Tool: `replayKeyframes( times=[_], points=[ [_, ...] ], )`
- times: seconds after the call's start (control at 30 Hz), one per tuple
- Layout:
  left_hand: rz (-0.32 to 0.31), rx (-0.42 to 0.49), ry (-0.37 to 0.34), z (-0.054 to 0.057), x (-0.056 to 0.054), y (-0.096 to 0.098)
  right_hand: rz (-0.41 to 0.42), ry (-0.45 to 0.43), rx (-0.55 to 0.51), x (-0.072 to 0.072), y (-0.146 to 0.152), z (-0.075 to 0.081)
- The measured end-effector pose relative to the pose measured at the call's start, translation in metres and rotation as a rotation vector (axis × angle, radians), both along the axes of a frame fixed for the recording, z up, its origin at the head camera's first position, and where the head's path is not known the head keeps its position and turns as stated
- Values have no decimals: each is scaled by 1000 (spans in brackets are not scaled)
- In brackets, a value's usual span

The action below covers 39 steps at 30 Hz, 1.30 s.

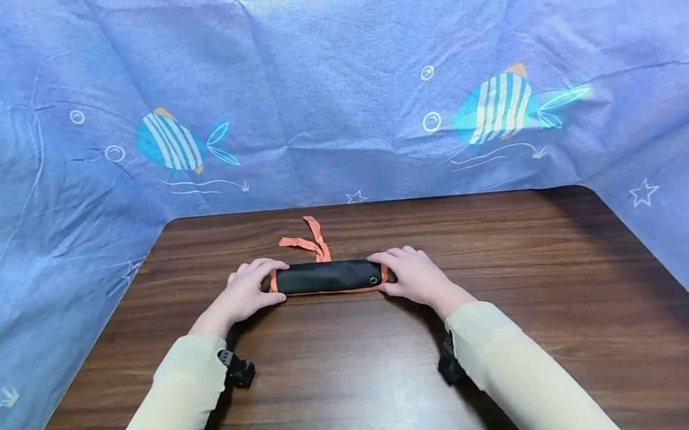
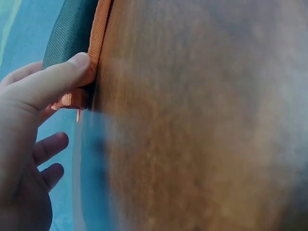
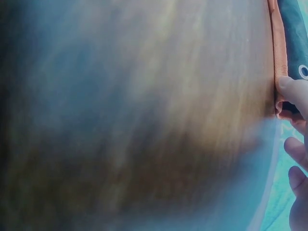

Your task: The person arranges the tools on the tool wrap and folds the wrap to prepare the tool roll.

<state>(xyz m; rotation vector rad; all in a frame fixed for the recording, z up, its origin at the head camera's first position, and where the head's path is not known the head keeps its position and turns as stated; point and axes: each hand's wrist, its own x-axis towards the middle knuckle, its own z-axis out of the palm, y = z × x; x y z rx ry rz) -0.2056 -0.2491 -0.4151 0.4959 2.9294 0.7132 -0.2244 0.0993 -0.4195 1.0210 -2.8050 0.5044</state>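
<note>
A rolled-up black fabric pouch (image 1: 328, 278) with orange edging lies across the wooden table. Two orange tie ribbons (image 1: 315, 238) stick out from its far side, and a metal eyelet (image 1: 373, 280) sits near its right end. My left hand (image 1: 246, 287) grips the left end, thumb on the near side and fingers over the top. At the other end, my right hand (image 1: 416, 276) pinches the roll between thumb and fingers. In the left wrist view the thumb (image 2: 62, 79) presses on the orange edging; the right wrist view shows the right thumb (image 3: 294, 91) just below the eyelet.
The brown wood-grain table (image 1: 341, 362) has rounded far corners. Blue cloth (image 1: 310, 64) printed with striped fish hangs behind it and along both sides. A small black wrist camera (image 1: 240, 371) hangs under the left sleeve, another (image 1: 450, 363) under the right.
</note>
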Motion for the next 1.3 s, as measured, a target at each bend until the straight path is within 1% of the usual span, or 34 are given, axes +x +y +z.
replayKeyframes(
  times=[0.17,0.3,0.47,0.57,0.67,0.77,0.9,1.1,1.17,1.3],
  points=[
    [16,22,3,-2,1,-1,-16,-13,-23,1,1,1],
    [31,18,3,-2,4,-4,-20,-29,-44,-1,-1,0],
    [40,29,10,-4,4,-4,-34,-40,-64,0,1,0],
    [42,41,7,-6,5,-3,-52,-69,-69,0,3,-1],
    [52,46,0,-6,6,-3,-71,-119,-71,0,5,-3],
    [63,48,12,-5,7,-4,-72,-155,-98,1,10,-2],
    [62,42,42,-4,8,-6,-78,-174,-158,1,21,2],
    [79,38,46,-2,10,-13,-122,-233,-202,3,47,2],
    [82,45,55,-1,11,-14,-133,-224,-203,4,58,2],
    [63,40,65,2,12,-15,-168,-208,-199,6,81,2]
  ],
)
